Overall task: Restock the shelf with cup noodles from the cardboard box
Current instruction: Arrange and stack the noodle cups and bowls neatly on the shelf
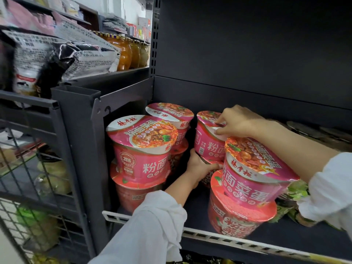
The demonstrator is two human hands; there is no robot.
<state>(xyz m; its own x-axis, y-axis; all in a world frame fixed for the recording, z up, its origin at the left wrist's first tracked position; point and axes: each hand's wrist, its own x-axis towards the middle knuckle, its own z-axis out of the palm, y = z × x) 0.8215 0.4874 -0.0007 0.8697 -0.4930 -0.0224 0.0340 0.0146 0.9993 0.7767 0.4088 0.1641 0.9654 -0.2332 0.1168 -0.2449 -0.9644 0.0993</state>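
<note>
1. Nearest, along the shelf (247, 242) front edge, sit two stacks of pink cup noodles: a left front stack (141, 149) and a right front stack (251, 174), each with one cup resting on another.
2. Between them, the left hand (200, 164) reaches in – its grip is curled around the base of the rear cup (207, 141), fingers underneath.
3. Further back, the right hand (234, 121) pinches that same cup's lid rim from above, fingers bent.
4. Judging by the film wrap, these cups are probably light, slightly slippery and easily dented – taking hold under the base and at the stiff rim suits them better than squeezing the wall.
5. Behind sits another stack (169, 115); the cardboard box is out of sight.
</note>
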